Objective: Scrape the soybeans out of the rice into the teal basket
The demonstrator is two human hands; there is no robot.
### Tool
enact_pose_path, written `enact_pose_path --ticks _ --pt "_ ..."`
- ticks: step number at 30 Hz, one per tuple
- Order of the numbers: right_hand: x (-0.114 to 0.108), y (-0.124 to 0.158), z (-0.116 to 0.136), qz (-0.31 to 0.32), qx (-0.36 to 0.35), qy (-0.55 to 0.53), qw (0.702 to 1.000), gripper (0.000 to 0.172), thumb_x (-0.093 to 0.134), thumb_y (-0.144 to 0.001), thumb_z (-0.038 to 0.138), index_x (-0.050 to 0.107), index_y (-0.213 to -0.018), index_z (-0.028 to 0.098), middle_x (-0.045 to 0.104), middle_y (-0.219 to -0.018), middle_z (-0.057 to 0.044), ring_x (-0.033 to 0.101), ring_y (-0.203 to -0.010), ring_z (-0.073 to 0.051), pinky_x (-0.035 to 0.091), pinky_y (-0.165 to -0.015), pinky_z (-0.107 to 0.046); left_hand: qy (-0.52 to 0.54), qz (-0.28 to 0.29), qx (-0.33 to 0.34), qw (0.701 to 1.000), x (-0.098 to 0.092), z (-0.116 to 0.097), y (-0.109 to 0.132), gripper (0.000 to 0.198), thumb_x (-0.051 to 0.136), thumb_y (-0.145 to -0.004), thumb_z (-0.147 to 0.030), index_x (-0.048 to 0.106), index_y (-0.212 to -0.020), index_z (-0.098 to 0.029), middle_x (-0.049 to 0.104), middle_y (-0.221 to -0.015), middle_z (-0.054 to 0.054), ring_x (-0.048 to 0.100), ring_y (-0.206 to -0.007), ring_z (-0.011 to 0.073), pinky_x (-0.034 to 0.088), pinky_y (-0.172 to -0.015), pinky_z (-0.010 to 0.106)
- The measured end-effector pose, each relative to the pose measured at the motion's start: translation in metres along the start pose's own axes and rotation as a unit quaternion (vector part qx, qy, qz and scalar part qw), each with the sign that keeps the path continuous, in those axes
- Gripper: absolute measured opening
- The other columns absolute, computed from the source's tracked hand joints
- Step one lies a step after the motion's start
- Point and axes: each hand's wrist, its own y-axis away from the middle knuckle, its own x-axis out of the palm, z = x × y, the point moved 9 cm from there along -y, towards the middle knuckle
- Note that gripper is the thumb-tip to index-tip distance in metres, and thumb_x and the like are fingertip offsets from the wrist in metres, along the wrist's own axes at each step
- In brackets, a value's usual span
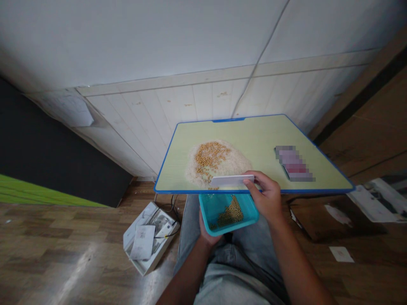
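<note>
My left hand [208,233] grips a teal plastic tub [211,207] just under the table's front edge; its fingers are partly hidden by the tub. Inside the tub lie small round yellowish beans [233,212], looking like soybeans. Between the fingers and thumb of my right hand [265,192] is a flat white card-like strip [232,181], held on edge over the front of the table. Behind the strip spreads a pile of pale rice-like grains [238,161], with orange-tan beans [208,156] mixed in on its left side.
The pale green table [260,131] has a blue rim and stands against a white wall. A pixelated flat item [294,163] lies at its right. On the floor are a white box [149,241] with cables at left and a brown carton [337,216] at right.
</note>
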Motion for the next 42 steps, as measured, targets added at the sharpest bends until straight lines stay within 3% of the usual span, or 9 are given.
enact_pose_path --ticks 8,16,23,27,32,37,42 --pt "-0.005 0.002 0.001 -0.014 -0.008 -0.002 1.0 0.026 0.083 -0.1 0.05 0.088 -0.095 0.025 0.088 -0.089 -0.005 0.082 -0.081 -0.026 0.066 -0.077 -0.036 0.008 -0.009 0.024 1.0 0.004 -0.003 0.002 0.06 0.052 -0.113 -0.061 0.089 -0.139 -0.022 0.085 -0.156 0.015 0.06 -0.167 0.0446 0.043 -0.142 0.063" --pt "-0.001 0.002 0.002 -0.016 -0.012 -0.005 1.0 0.023 0.082 -0.101 0.048 0.089 -0.098 0.025 0.089 -0.092 -0.005 0.084 -0.085 -0.027 0.066 -0.08 -0.036 0.018 -0.015 0.004 1.0 -0.003 0.0 0.0 0.066 0.046 -0.114 -0.064 0.088 -0.141 -0.02 0.077 -0.168 0.016 0.055 -0.172 0.0433 0.044 -0.14 0.059" --pt "0.01 0.002 0.005 0.006 -0.03 -0.02 0.999 0.02 0.081 -0.103 0.043 0.09 -0.1 0.025 0.09 -0.094 -0.006 0.085 -0.087 -0.026 0.068 -0.083 -0.036 0.028 -0.014 -0.017 0.999 -0.011 0.003 0.0 0.069 0.05 -0.111 -0.064 0.079 -0.155 -0.018 0.071 -0.175 0.019 0.047 -0.177 0.0444 0.032 -0.147 0.066" --pt "0.014 0.002 0.009 0.02 -0.041 -0.021 0.999 0.02 0.08 -0.104 0.042 0.09 -0.1 0.025 0.09 -0.094 -0.006 0.085 -0.087 -0.026 0.068 -0.084 -0.035 0.02 -0.036 0.014 0.999 -0.007 -0.002 0.003 0.063 0.063 -0.108 -0.06 0.079 -0.154 -0.02 0.073 -0.173 0.018 0.054 -0.173 0.0451 0.04 -0.145 0.065" --pt "0.014 0.003 0.014 0.033 -0.054 -0.024 0.998 0.018 0.079 -0.105 0.038 0.089 -0.098 0.024 0.089 -0.092 -0.005 0.085 -0.085 -0.025 0.067 -0.083 -0.034 -0.006 -0.069 0.022 0.997 0.003 -0.007 0.01 0.055 0.065 -0.107 -0.054 0.083 -0.146 -0.02 0.081 -0.163 0.016 0.058 -0.169 0.0468 0.045 -0.142 0.067" --pt "0.014 0.004 0.019 0.017 -0.065 -0.025 0.997 0.017 0.079 -0.106 0.036 0.089 -0.1 0.024 0.09 -0.093 -0.005 0.086 -0.086 -0.025 0.067 -0.082 -0.034 -0.033 -0.077 0.049 0.995 0.01 -0.016 0.016 0.056 0.061 -0.107 -0.055 0.082 -0.149 -0.025 0.08 -0.165 0.012 0.053 -0.173 0.0476 0.039 -0.145 0.07" --pt "0.033 0.007 0.035 0.04 -0.093 -0.026 0.995 0.015 0.077 -0.107 0.028 0.091 -0.103 0.026 0.092 -0.097 -0.005 0.088 -0.089 -0.024 0.069 -0.084 -0.033 -0.028 -0.061 0.077 0.995 0.013 -0.025 0.019 0.062 0.056 -0.11 -0.058 0.074 -0.161 -0.027 0.072 -0.176 0.009 0.049 -0.177 0.0453 0.033 -0.149 0.071"
